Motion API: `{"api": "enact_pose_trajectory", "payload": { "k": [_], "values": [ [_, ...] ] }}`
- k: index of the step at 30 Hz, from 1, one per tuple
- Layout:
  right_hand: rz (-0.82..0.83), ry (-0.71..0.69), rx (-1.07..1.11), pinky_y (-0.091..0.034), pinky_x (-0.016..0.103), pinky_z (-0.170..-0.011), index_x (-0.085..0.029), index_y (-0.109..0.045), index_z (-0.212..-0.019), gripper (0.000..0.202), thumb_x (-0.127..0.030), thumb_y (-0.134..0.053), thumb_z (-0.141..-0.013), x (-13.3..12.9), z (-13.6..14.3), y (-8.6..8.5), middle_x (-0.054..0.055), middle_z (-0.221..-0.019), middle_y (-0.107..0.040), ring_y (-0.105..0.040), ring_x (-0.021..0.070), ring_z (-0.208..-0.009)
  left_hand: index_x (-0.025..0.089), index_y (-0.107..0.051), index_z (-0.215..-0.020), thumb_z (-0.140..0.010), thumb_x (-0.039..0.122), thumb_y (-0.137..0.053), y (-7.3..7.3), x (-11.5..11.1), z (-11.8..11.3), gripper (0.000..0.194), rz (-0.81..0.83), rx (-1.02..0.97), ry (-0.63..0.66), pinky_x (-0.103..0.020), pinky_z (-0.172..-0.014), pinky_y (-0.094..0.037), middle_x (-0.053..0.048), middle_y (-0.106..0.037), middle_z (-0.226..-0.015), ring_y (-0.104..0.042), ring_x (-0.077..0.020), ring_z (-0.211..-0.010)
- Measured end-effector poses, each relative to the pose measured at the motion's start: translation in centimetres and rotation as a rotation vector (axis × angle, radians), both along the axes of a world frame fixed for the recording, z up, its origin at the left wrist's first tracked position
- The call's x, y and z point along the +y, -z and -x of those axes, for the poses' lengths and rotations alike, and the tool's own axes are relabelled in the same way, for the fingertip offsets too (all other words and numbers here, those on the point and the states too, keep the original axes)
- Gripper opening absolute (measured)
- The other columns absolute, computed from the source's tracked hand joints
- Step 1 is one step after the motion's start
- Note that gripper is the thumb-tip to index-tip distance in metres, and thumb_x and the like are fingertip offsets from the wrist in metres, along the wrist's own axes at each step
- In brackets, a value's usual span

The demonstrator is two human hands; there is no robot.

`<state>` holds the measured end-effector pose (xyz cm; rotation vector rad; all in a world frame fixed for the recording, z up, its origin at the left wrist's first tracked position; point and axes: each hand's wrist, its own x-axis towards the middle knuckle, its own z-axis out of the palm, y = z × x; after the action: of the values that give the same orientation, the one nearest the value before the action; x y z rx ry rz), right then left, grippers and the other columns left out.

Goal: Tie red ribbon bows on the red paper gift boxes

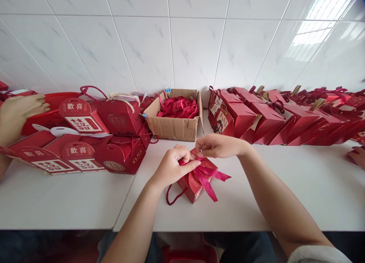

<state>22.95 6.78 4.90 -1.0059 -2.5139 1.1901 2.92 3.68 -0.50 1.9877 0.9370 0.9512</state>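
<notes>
Magenta ribbon (204, 178), red box (189, 183), grey-veined white tiles (196, 46)

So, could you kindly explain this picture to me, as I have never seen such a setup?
Of course. There is no machine: a person wears a camera on the head, facing forward and down, so you see their own left hand and right hand. The fingers of both are at a pink ribbon on a small red box; the exact grip is partly hidden. The box rests on a white table. Behind it, an open carton contains more ribbons. Red boxes stand on either side, and another person's hand shows at the picture's left edge.
</notes>
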Motion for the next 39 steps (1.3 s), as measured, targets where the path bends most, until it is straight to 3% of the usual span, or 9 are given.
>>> {"api": "enact_pose_trajectory", "payload": {
  "k": [10, 14, 20, 24, 27, 34, 39],
  "values": [
    [-0.134, -0.003, -0.025, -0.028, 0.02, -0.045, -0.015, -0.058, -0.08, 0.009, -0.018, -0.05, -0.082, 0.3, -0.9, -0.1, -0.004, -0.059, -0.047, -0.036, 0.0075, -0.051, 0.02, -0.025, -0.057, -0.076, 0.023, -0.064, 0.3, 0.1, 0.1, 0.043, 0.008, 0.033, -0.003, -0.029, -0.072, -0.042, 0.002, -0.042, -0.067, -0.051, -0.0157, -0.077],
    [-0.078, 0.02, 0.012, -0.028, 0.019, -0.044, -0.015, -0.057, -0.079, 0.008, -0.019, -0.052, -0.083, 0.2, -0.7, -0.1, -0.005, -0.057, -0.045, -0.036, 0.0071, -0.049, 0.02, -0.025, -0.058, -0.076, 0.023, -0.065, 0.2, 0.0, 0.1, 0.044, 0.014, 0.017, -0.011, -0.029, -0.073, -0.043, 0.001, -0.046, -0.066, -0.053, -0.017, -0.08],
    [0.105, 0.061, 0.066, -0.041, 0.023, -0.055, -0.017, -0.055, -0.111, 0.029, -0.038, -0.044, -0.093, -0.1, -2.0, -0.7, -0.005, -0.059, -0.044, -0.046, 0.0099, -0.056, 0.021, -0.026, -0.059, -0.077, 0.024, -0.064, 0.0, -0.1, 0.0, 0.043, 0.038, 0.002, -0.005, -0.031, -0.076, -0.043, 0.0, -0.051, -0.07, -0.056, -0.0182, -0.083],
    [-0.006, 0.045, 0.017, -0.045, 0.026, -0.065, -0.018, -0.057, -0.115, 0.03, -0.033, -0.05, -0.09, -0.5, -3.1, -1.2, 0.001, -0.077, -0.058, -0.054, 0.0126, -0.07, 0.021, -0.024, -0.058, -0.078, 0.025, -0.064, 0.0, -0.1, 0.1, 0.045, 0.043, 0.007, -0.005, -0.031, -0.075, -0.043, 0.0, -0.05, -0.069, -0.056, -0.0187, -0.083],
    [-0.116, 0.061, 0.052, -0.046, 0.027, -0.068, -0.017, -0.061, -0.109, 0.026, -0.027, -0.056, -0.086, -1.0, -3.2, -0.3, 0.003, -0.087, -0.063, -0.057, 0.0137, -0.075, 0.02, -0.024, -0.058, -0.078, 0.026, -0.064, 0.0, -0.1, 0.1, 0.045, 0.052, 0.004, -0.002, -0.031, -0.075, -0.042, 0.0, -0.05, -0.069, -0.056, -0.0189, -0.083],
    [-0.213, 0.256, 0.403, -0.048, 0.031, -0.075, -0.017, -0.062, -0.093, 0.011, -0.023, -0.056, -0.086, -2.3, -1.8, 4.0, 0.005, -0.092, -0.066, -0.061, 0.0158, -0.083, 0.02, -0.024, -0.058, -0.078, 0.028, -0.065, 0.2, 0.0, 0.0, 0.046, 0.055, -0.004, -0.003, -0.03, -0.072, -0.041, 0.001, -0.046, -0.069, -0.054, -0.0173, -0.078],
    [-0.187, 0.288, 0.511, -0.049, 0.033, -0.075, -0.018, -0.061, -0.095, 0.011, -0.024, -0.055, -0.088, -2.8, -1.7, 5.1, 0.006, -0.092, -0.066, -0.061, 0.017, -0.085, 0.02, -0.025, -0.058, -0.077, 0.028, -0.065, 0.2, 0.0, 0.0, 0.045, 0.063, -0.022, 0.001, -0.031, -0.073, -0.042, 0.001, -0.046, -0.069, -0.054, -0.0179, -0.078]
  ]
}}
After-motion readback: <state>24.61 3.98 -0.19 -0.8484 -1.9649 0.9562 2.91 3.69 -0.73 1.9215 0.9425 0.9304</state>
